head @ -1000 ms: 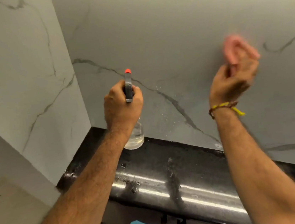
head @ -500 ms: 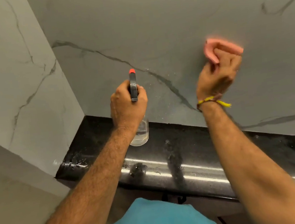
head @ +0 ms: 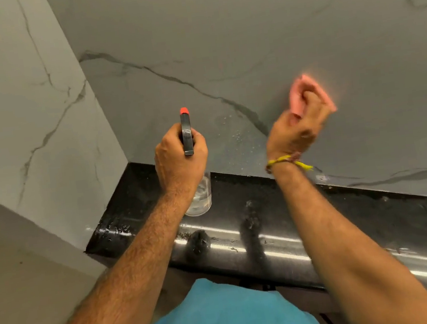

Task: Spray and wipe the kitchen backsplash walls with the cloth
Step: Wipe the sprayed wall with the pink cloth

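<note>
My left hand [head: 179, 158] grips the spray bottle [head: 196, 190] above the counter [head: 374, 212], my right hand [head: 297, 127] pinches the pink cloth [head: 296, 95] against the backsplash [head: 245, 36], droplets [head: 233, 132] unwiped, so plenty seems left.

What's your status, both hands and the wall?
Left hand grips spray bottle. Right hand holds pink cloth at back wall. Droplets between hands. Nothing blocking.

The wall [head: 243, 23] looked like smooth veined marble, the counter [head: 349, 226] glossy black stone, the bottle [head: 200, 198] clear plastic, the cloth [head: 298, 95] soft pink fabric.
</note>
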